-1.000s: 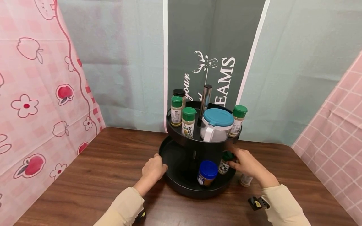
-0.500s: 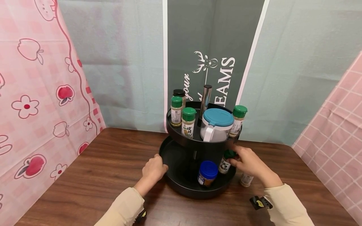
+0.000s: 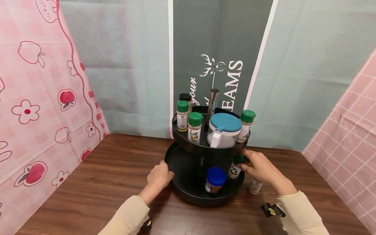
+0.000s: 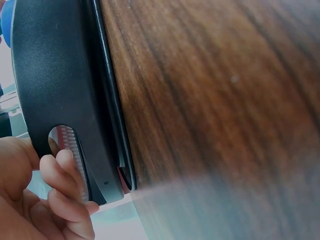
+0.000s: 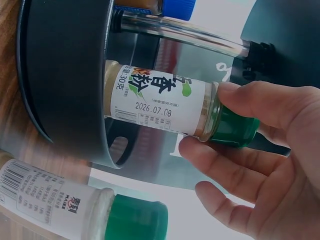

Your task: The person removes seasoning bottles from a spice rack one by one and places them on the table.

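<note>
My left hand [image 3: 159, 176] grips the left rim of the black two-tier turntable rack [image 3: 202, 199], at its lower tier. In the left wrist view, curled fingers [image 4: 62, 185] sit at an oval cutout in the tray wall. At the tier's right side, my right hand [image 3: 261, 166] pinches a spice bottle [image 5: 155, 97] by its green cap, thumb on one side and fingers on the other. The bottle stands inside the lower tray wall, its base hidden by that wall in the right wrist view. A blue-lidded jar [image 3: 215, 179] stands beside it on the same tier.
Outside the tray, another green-capped spice bottle [image 3: 255, 187] stands on the wooden table [image 3: 126, 156]. The upper tier overhangs my right hand and carries a teal-lidded pitcher [image 3: 225, 122], several green-capped bottles [image 3: 195, 129] and a black-capped one [image 3: 185, 97] around a chrome post [image 3: 212, 106].
The right hand and the spice bottle it pinches have shifted slightly to the right, toward the tray's edge. My left hand stays on the rim, and the rack has not turned.
</note>
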The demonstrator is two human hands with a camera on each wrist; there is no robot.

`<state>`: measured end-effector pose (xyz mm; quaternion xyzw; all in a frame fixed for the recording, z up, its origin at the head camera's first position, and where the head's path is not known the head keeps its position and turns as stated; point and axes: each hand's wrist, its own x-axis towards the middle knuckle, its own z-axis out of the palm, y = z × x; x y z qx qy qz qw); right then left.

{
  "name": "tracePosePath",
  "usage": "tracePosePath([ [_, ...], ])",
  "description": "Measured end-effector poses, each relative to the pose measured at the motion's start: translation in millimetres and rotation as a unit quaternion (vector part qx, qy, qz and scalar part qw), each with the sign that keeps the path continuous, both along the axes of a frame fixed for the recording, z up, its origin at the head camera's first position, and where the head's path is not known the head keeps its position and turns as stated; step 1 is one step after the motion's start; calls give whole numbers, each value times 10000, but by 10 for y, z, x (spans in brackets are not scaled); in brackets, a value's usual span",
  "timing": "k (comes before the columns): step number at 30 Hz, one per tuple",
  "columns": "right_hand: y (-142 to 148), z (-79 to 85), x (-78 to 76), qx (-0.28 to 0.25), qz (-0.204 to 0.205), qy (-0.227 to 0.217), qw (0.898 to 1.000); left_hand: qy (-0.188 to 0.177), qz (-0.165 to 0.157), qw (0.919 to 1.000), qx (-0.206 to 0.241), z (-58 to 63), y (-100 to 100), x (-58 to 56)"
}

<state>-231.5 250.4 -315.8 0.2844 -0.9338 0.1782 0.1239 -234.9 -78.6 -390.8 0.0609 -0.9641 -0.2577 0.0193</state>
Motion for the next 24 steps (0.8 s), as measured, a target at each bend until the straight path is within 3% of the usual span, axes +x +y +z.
tracePosePath([
  [8, 13, -33, 1, -34, -37, -88, 9999, 46, -1, 10000, 7, -6, 0, 6],
  [24, 163, 39, 18, -11, -132, 156, 9998, 136, -36, 9999, -11, 12, 2, 33],
])
